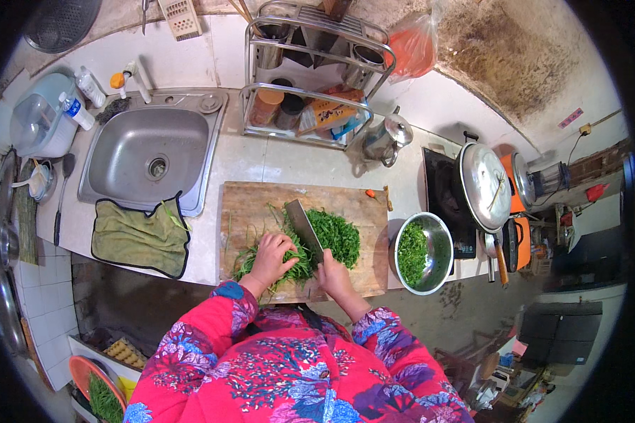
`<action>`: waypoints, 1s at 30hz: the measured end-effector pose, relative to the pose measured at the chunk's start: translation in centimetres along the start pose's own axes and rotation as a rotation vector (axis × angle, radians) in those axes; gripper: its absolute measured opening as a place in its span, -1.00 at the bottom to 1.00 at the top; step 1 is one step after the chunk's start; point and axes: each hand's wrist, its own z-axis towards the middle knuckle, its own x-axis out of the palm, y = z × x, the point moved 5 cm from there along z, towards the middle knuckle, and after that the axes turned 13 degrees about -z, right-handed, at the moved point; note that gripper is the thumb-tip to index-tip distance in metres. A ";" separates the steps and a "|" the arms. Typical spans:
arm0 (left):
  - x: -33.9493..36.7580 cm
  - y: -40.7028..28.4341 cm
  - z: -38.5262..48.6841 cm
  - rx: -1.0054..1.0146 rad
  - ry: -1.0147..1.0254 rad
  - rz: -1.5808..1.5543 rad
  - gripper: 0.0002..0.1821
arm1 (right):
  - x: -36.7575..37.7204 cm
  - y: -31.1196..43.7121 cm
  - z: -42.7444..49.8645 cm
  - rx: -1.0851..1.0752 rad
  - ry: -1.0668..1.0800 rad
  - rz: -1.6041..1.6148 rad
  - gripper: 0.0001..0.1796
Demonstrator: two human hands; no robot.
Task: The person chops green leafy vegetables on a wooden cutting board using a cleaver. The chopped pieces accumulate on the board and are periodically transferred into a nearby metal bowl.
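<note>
My right hand (pixel 334 276) grips the handle of a cleaver (pixel 305 228), whose broad metal blade points away from me over a wooden cutting board (pixel 254 203). Long green leafy stalks (pixel 251 259) lie under my left hand (pixel 276 256), which presses them down left of the blade. Finely chopped greens (pixel 336 238) form a heap on the blade's right side. A steel bowl (pixel 440 248) just beyond the board's right edge holds more chopped greens (pixel 413 254). A small orange-red piece (pixel 370 193) sits near the board's far right corner.
A steel sink (pixel 148 137) is at the left, with a green cloth (pixel 140 238) before it. Behind the board stands a metal rack (pixel 307 135) with jars and packets, beside a steel kettle (pixel 389 138). A lidded pan (pixel 484 185) rests over a black cooktop (pixel 439 174) at the right.
</note>
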 end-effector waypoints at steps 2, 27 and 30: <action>0.1 0.2 0.1 -0.065 0.039 -0.083 -0.69 | 0.0 -0.3 -0.1 -0.004 -0.012 0.034 -0.66; 0.4 -0.6 -1.4 0.004 0.045 -0.096 -0.76 | -6.7 2.4 -3.4 -0.064 0.179 -0.111 -0.79; 0.1 -0.1 -1.1 -0.081 0.003 -0.175 -0.72 | -5.7 2.5 -3.4 -0.020 0.195 -0.126 -0.72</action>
